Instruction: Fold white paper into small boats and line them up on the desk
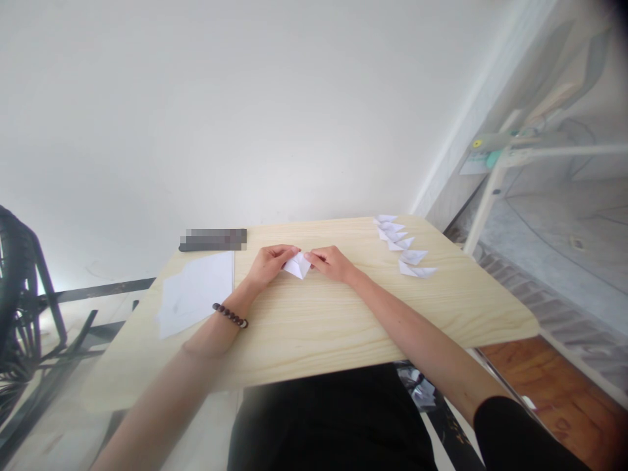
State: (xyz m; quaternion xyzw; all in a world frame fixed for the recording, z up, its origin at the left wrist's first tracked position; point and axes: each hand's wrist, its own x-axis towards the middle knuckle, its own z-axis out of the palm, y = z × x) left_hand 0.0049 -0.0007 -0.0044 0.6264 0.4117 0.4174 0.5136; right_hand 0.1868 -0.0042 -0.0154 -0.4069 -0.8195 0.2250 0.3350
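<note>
A small piece of folded white paper [298, 266] is held between both hands over the middle of the table. My left hand [271, 263] pinches its left side, thumb on top, and a dark beaded bracelet circles that wrist. On the other side my right hand [330, 261] grips the paper's right edge between thumb and curled fingers. The paper shows a crease and a point facing me. To the right, several white folded paper boats [400, 242] stand in a slanting row. Left of my hands lie flat sheets of white paper [196, 291].
The pale wooden table [314, 333] has rounded corners and stands near a white wall [294, 118]. A dark, blurred-out oblong object [213, 240] lies at its back left. Left of the table is a black wheeled frame [29, 294]; a white metal frame [490, 190] is at right.
</note>
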